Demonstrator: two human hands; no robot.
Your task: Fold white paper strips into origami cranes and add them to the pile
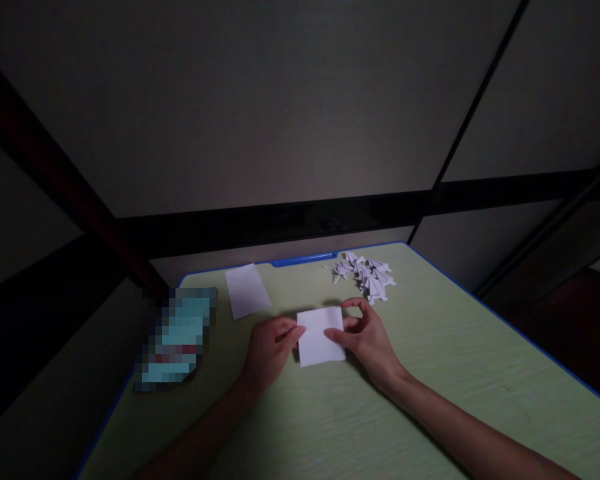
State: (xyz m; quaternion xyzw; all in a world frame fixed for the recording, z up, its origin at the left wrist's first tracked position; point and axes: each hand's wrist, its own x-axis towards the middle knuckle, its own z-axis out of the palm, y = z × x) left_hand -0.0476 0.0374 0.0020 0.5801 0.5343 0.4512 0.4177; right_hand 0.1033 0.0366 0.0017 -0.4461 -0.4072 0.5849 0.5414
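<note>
Between my two hands is a small, nearly square piece of white paper (316,343), held just over the table. My left hand (273,350) pinches its left edge, thumb on top and fingers curled behind. On the opposite side, my right hand (373,340) grips the paper with the thumb lying across its face. The right index finger arches over near the upper right corner, and the other right fingers are partly hidden behind the sheet. Whether the paper is one layer or folded I cannot tell.
A pile of folded white paper figures (373,277) lies toward the table's back right. One flat white sheet (247,291) rests at the back left. Further left is a blurred phone-like device (180,337). The light green table (460,373) has a blue edge and meets a cabinet wall.
</note>
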